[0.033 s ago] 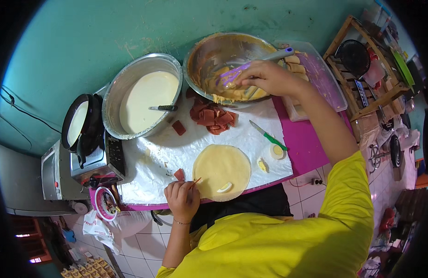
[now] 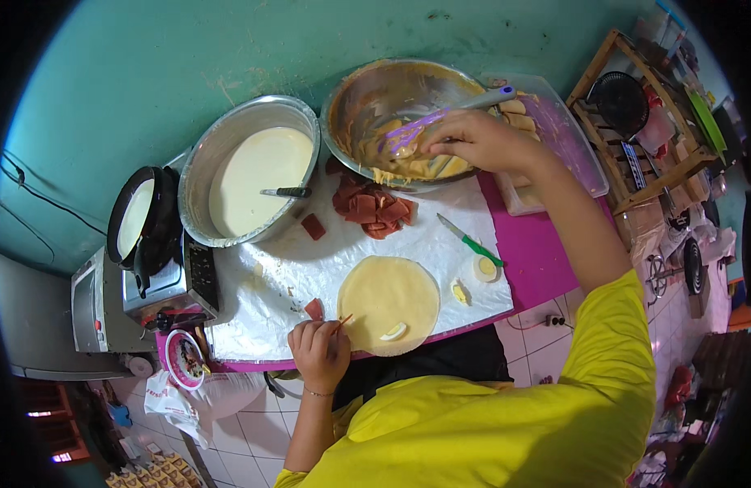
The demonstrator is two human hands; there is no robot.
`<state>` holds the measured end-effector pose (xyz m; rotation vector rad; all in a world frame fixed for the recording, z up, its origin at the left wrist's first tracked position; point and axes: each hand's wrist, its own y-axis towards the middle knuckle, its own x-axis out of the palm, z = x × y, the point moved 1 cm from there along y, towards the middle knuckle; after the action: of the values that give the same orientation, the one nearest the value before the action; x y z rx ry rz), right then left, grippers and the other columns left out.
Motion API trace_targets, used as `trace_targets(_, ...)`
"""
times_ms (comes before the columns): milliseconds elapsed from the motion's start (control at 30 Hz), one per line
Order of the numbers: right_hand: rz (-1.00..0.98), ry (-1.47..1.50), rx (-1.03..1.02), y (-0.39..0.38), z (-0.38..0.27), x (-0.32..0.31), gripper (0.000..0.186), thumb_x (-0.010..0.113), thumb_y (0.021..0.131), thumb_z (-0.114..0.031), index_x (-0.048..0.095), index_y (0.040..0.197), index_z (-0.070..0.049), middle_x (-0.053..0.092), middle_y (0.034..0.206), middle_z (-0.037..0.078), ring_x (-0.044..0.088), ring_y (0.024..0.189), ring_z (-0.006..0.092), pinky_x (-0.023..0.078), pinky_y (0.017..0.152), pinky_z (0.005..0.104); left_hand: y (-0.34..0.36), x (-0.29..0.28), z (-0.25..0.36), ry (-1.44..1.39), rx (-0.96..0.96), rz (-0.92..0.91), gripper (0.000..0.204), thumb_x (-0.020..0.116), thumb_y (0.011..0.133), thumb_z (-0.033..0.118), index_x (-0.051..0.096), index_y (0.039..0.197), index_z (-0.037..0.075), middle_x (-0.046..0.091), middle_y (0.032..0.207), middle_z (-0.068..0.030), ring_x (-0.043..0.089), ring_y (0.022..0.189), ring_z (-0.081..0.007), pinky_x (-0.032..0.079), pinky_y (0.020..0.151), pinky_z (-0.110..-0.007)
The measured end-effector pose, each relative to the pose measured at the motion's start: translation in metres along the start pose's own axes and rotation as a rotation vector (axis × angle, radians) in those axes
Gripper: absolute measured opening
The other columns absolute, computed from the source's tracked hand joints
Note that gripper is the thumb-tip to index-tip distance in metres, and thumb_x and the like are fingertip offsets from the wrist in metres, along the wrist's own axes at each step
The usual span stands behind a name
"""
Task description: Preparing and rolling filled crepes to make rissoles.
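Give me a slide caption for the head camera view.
Left hand pinching a thin reddish strip at a round crepe bearing an egg wedge, right hand at a metal bowl.

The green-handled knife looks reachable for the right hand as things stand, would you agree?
Probably yes: the green-handled knife lies uncovered, with only the metal bowl's rim seemingly between it and the right hand.

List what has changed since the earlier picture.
Very little: the right-hand grip has shifted slightly rightward over the wide, round silver metal bowl smeared with yellow filling. Nothing was visibly taken hold of or let go. The left-hand grip stays on the thin reddish strip; the round, thin pale-yellow wrapper and the white-and-yellow egg wedge lie as before.
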<state>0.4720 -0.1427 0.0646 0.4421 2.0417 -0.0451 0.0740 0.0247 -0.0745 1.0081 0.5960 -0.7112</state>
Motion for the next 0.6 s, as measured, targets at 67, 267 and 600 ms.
trace_targets(67, -0.024, -0.011, 0.077, -0.017, -0.021, -0.021, 0.021, 0.066, 0.099, -0.021, 0.076, 0.113, -0.008, 0.071, 0.106, 0.011, 0.064, 0.105, 0.0247, 0.050, 0.093, 0.0373, -0.002, 0.001, -0.002, -0.005, 0.004, 0.000, 0.023, 0.077, 0.075, 0.008, 0.068, 0.096, 0.011, 0.067, 0.089, -0.0053, 0.062, 0.090, -0.0273, 0.043, 0.083, -0.040)
trace_targets(267, 0.184, 0.052, 0.124, -0.030, -0.014, -0.018, 0.021, 0.066, 0.099, -0.022, 0.076, 0.110, -0.007, 0.070, 0.101, 0.009, 0.065, 0.101, 0.0235, 0.051, 0.090, 0.0353, 0.005, -0.003, 0.004, -0.025, 0.052, 0.023, 0.026, 0.075, 0.072, 0.001, 0.066, 0.095, 0.009, 0.065, 0.086, -0.0060, 0.060, 0.084, -0.0278, 0.043, 0.081, -0.039)
trace_targets(600, 0.395, -0.181, -0.045, 0.001, 0.017, 0.006, 0.021, 0.066, 0.095, -0.018, 0.074, 0.112, -0.010, 0.071, 0.101, 0.015, 0.065, 0.100, 0.0338, 0.052, 0.087, 0.0429, 0.004, -0.002, 0.005, -0.027, 0.035, 0.022, 0.025, 0.075, 0.073, 0.001, 0.066, 0.096, 0.008, 0.065, 0.087, -0.0066, 0.060, 0.084, -0.0281, 0.043, 0.081, -0.040)
